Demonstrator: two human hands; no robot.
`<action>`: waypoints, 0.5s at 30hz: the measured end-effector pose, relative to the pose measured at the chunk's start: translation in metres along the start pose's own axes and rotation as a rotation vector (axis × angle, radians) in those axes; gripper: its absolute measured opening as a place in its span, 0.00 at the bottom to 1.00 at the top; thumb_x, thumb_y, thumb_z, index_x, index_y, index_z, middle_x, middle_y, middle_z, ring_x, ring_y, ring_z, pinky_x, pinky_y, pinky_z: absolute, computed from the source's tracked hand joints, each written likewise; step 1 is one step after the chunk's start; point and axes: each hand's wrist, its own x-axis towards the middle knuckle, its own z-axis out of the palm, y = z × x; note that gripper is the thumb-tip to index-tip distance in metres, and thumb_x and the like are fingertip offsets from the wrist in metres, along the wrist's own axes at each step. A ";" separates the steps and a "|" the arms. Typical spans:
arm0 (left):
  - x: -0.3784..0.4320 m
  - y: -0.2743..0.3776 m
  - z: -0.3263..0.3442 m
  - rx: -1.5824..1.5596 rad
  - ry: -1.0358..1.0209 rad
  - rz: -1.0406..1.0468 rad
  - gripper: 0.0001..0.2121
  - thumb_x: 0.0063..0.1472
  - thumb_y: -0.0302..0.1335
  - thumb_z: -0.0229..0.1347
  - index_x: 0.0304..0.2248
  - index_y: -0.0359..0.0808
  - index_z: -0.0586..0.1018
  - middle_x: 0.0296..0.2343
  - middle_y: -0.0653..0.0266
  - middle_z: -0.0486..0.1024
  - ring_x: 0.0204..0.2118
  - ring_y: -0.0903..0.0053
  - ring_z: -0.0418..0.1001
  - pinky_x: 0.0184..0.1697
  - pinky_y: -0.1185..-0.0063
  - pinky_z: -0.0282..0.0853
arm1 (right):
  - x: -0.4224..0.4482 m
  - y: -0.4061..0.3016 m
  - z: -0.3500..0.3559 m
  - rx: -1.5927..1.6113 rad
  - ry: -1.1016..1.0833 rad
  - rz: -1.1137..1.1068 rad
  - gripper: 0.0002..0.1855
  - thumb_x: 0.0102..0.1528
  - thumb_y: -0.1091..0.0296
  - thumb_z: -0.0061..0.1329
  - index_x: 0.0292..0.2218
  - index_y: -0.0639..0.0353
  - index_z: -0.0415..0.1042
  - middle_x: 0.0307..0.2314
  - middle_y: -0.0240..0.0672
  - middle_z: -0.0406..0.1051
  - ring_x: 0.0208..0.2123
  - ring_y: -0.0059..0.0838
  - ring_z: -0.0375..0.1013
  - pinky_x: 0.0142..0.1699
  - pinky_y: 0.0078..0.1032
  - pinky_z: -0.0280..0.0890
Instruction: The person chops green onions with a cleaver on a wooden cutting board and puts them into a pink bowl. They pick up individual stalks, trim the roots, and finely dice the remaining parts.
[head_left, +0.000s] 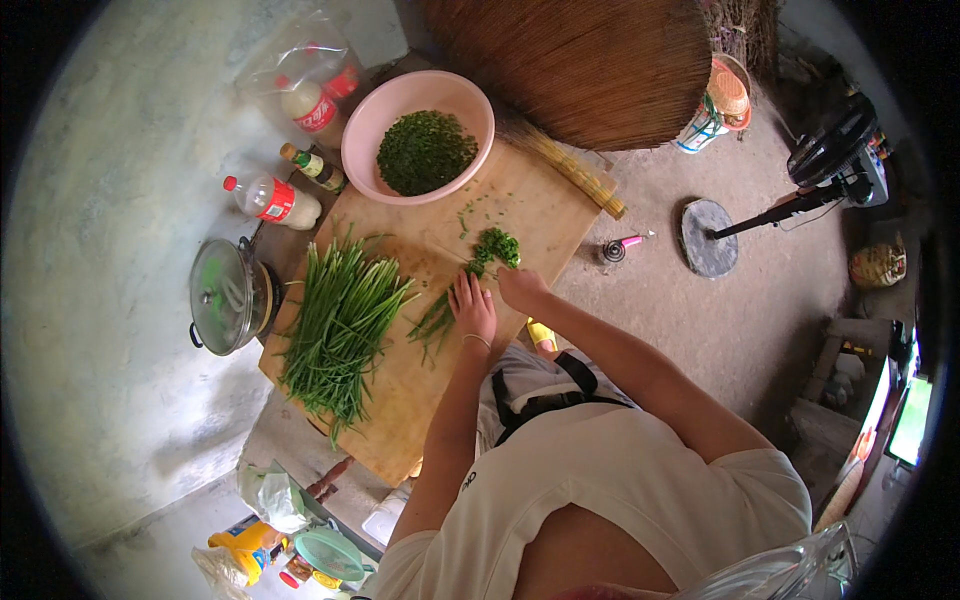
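Near the middle of the wooden board (397, 435), my left hand (474, 306) presses down on a small bunch of green chives (433, 322). Beside it my right hand (523, 290) is closed on what looks like a knife, mostly hidden by the hand. Chopped chives (496, 247) lie in a small heap just beyond both hands, with loose bits scattered farther up. A large pile of whole chives (341, 330) covers the board's left part. At the board's far end a pink plastic basin (356, 154) holds many chopped chives (426, 152).
Left of the board stand a lidded pot (221, 296), a plastic bottle (274, 201) and a small glass bottle (319, 169). A broom (570, 169) reaches over the board's far right corner. A pedestal fan (832, 146) stands on the floor at right.
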 end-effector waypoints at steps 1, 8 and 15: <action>0.000 -0.001 0.000 0.011 -0.011 -0.004 0.22 0.62 0.35 0.40 0.53 0.33 0.60 0.55 0.55 0.52 0.58 0.63 0.49 0.60 0.63 0.42 | 0.000 -0.002 0.002 -0.020 0.006 -0.003 0.11 0.51 0.67 0.39 0.34 0.64 0.64 0.25 0.50 0.72 0.30 0.48 0.73 0.32 0.41 0.67; -0.005 -0.006 0.003 0.032 -0.058 -0.042 0.23 0.61 0.36 0.40 0.53 0.32 0.60 0.55 0.55 0.53 0.59 0.65 0.48 0.61 0.64 0.40 | 0.003 -0.008 0.005 -0.024 -0.039 -0.006 0.13 0.51 0.68 0.38 0.37 0.65 0.64 0.26 0.51 0.72 0.31 0.47 0.73 0.33 0.41 0.67; 0.000 -0.001 -0.001 0.021 -0.007 -0.012 0.22 0.61 0.34 0.41 0.53 0.33 0.61 0.54 0.54 0.55 0.57 0.62 0.51 0.59 0.63 0.44 | 0.010 0.000 0.016 0.029 0.049 -0.001 0.12 0.51 0.66 0.38 0.34 0.64 0.65 0.25 0.50 0.72 0.29 0.48 0.73 0.31 0.41 0.67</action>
